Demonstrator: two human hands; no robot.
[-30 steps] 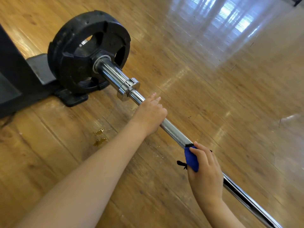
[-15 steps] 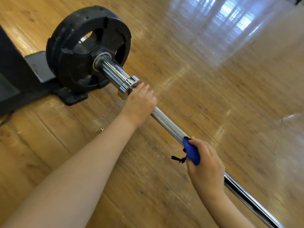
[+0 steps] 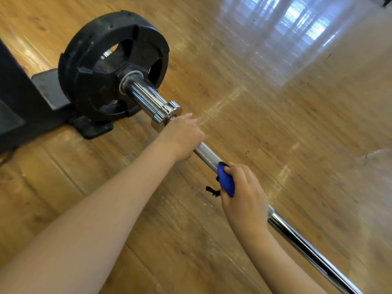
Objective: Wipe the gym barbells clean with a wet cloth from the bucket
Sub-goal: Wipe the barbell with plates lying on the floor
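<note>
Barbell (image 3: pixel 207 154): chrome silver, cross-hatched knurl mid-shaft. Weight plate (image 3: pixel 95 66): matte black. Cloth (image 3: pixel 226 181): bright blue, black tag. Floor (image 3: pixel 254 124): honey-brown wood grain, glossy white reflections.

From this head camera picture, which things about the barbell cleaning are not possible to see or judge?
- Bucket: not in the head view at all.
- Barbell: its near end is cut off by the lower right edge; the shaft under both hands is hidden.
- Blue cloth: mostly covered by the right hand; wetness cannot be judged.
- Left hand: its fingers wrap behind the bar, out of sight.
- Black frame: cut off by the left edge.
</note>
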